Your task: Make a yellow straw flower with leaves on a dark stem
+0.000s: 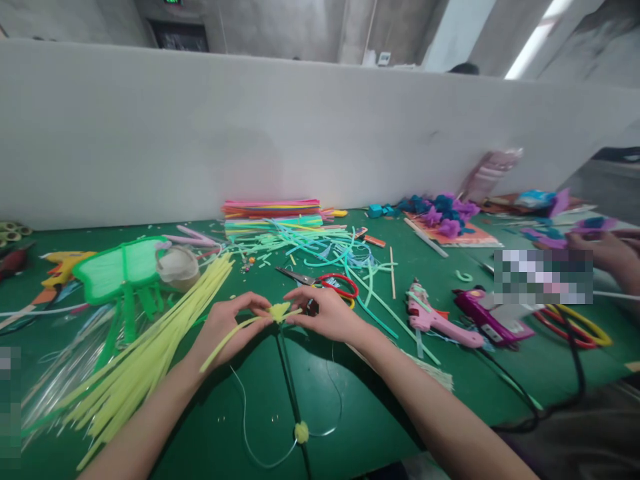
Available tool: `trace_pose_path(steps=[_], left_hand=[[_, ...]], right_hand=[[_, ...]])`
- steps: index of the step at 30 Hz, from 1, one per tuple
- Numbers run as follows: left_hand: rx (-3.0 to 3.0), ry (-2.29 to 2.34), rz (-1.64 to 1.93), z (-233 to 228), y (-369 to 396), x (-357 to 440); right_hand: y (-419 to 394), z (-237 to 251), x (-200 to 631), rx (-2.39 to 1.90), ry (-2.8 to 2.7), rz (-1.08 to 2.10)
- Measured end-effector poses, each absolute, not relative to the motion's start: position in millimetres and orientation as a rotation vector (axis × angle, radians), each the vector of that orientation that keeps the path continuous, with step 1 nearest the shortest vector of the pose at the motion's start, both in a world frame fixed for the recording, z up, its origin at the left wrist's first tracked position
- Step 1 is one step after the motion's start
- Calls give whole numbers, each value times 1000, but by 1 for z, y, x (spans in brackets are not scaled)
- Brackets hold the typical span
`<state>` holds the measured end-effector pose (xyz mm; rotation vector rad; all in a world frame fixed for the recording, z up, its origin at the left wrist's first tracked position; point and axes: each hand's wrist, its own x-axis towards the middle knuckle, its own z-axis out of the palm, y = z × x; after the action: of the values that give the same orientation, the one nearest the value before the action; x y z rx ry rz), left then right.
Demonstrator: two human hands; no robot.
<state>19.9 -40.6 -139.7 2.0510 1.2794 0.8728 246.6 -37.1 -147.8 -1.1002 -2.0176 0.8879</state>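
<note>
My left hand is closed, its thumb and fingertips pinching a small bunched yellow pipe cleaner from the left. One loose end of it runs down over the left palm. From the right, my right hand pinches the same piece, and a short yellow end sticks out at its fingertips. Below the bunch hangs a thin dark green stem, reaching toward the table's front. Lower down, a fuzzy yellow ball sits at the stem, with a thin clear strand curving out on both sides.
A bundle of yellow pipe cleaners lies at left beside a green fuzzy shape. Red-handled scissors lie beyond my hands. At right are a pink glue gun, a magenta one with a cord, and another person's hand.
</note>
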Motion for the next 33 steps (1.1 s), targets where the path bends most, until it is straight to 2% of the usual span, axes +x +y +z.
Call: trace_pose_path(steps=[12, 14, 19, 21, 33], left_hand=[[2008, 1201, 803, -135, -43, 23], [2000, 1210, 804, -133, -44, 23], [2001, 1177, 840, -129, -48, 24], [1965, 1147, 888, -127, -50, 24], [1535, 1245, 852, -126, -44, 30]], right_hand=[[-38, -141, 247, -1052, -2064, 819], [-38, -140, 247, -1057, -2001, 921], [-37, -141, 246, -982, -1738, 1435], [-37, -141, 246, -965, -1672, 1525], [-39, -141, 246, -1002, -1747, 1397]])
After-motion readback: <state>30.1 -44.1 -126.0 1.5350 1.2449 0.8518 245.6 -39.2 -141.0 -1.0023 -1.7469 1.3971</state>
